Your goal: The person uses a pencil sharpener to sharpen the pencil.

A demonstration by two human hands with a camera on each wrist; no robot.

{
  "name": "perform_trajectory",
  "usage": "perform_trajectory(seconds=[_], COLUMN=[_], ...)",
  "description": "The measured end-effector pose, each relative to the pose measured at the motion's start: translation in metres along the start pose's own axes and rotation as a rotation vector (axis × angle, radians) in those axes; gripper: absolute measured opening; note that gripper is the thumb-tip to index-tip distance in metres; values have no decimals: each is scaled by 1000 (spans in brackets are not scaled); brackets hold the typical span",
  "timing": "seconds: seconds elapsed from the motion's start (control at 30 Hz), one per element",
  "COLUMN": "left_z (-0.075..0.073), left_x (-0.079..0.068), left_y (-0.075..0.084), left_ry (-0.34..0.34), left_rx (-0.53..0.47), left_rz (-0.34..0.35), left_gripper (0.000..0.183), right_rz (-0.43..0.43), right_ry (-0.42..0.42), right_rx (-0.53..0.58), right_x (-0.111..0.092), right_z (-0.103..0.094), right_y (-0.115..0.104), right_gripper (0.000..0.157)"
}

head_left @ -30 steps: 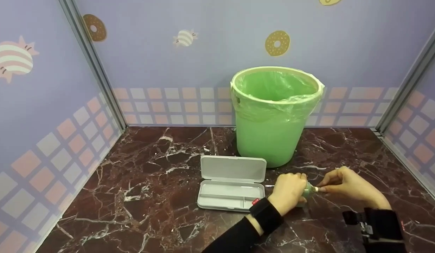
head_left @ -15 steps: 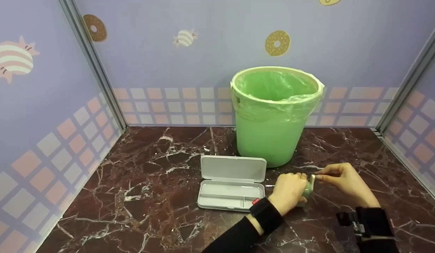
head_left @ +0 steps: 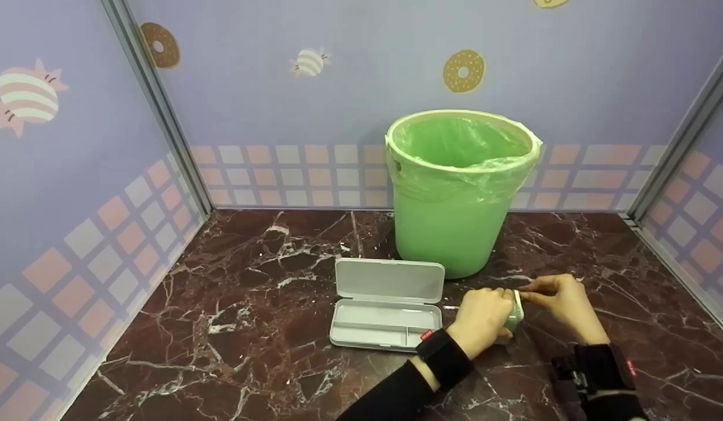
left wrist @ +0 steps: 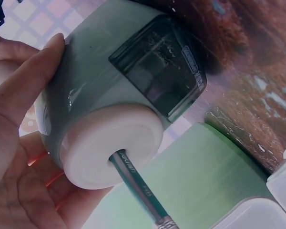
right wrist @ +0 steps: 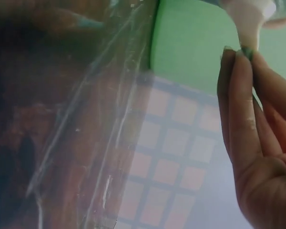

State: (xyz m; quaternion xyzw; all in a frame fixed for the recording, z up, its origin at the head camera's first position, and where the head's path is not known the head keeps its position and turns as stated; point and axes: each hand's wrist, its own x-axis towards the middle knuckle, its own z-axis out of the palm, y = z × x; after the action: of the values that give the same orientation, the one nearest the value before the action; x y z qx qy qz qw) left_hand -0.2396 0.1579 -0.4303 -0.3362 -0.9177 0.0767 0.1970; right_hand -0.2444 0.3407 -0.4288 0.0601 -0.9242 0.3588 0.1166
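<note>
My left hand [head_left: 484,318] grips a green pencil sharpener [left wrist: 95,67] with a dark see-through shavings window [left wrist: 159,67]. A dark green pencil [left wrist: 140,188] sits in the hole of its pale round front; in the head view its end points left, toward the pencil case. On the sharpener's right side, my right hand [head_left: 564,301] pinches the end of the cream crank handle [head_left: 518,303] between thumb and fingers. In the right wrist view the crank [right wrist: 249,28] narrows down to those fingertips. My left hand hides most of the sharpener in the head view.
A grey-white pencil case [head_left: 376,314] lies with its lid up, left of the sharpener, its compartments facing upward. Behind it stands a green trash bin [head_left: 449,222] with a clear liner. Patterned walls border the dark marble table [head_left: 250,351] at the back and sides.
The crank handle has turned, its outer end swinging upward in the head view. My right hand has travelled left with it, while the left hand stays in place on the sharpener.
</note>
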Motion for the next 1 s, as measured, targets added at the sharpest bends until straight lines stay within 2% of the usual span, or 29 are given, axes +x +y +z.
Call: perform_trajectory(seconds=[0.2, 0.33, 0.43, 0.67, 0.83, 1.0], left_z=[1, 1, 1, 3, 3, 3], left_x=[0, 0, 0, -2, -2, 0], left_y=[0, 0, 0, -1, -1, -1], left_ry=[12, 25, 33, 63, 65, 62], left_rx=[-14, -1, 2, 9, -1, -5], left_rz=[6, 2, 0, 1, -2, -4], left_gripper=[63, 64, 65, 63, 62, 62], right_rz=[-31, -20, -14, -51, -79, -78], right_ry=[-6, -105, -231, -584, -732, -805], right_rx=[-83, -90, -11, 324, 429, 484], right_x=[0, -2, -3, -5, -6, -7], right_z=[9, 11, 10, 2, -8, -15], right_y=[5, 8, 11, 19, 20, 18], right_gripper=[5, 3, 4, 13, 18, 22])
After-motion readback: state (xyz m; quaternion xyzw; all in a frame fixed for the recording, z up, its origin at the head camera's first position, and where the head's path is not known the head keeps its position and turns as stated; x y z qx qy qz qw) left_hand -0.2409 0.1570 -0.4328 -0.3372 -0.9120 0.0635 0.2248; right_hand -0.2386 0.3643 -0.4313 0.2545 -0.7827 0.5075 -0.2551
